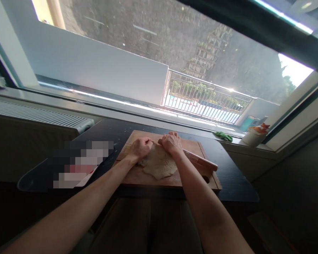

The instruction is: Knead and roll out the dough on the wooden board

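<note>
A flattened sheet of pale dough (160, 164) with an uneven edge lies on a wooden cutting board (137, 180). My left hand (141, 149) is closed at the dough's far left edge, fingers pinching it. Over the rolling pin (201, 160) my right hand (172, 143) is wrapped near its far left end. The pin slants across the dough's far right side, and its other end reaches the board's right edge. Part of the pin is hidden under my right hand and forearm.
The board rests on a dark table (235, 183) by a large window. A blurred-out item (87, 164) lies at the left. On the sill are a green cloth (222, 136) and a white container (254, 137) with an orange top. A radiator (42, 114) stands behind left.
</note>
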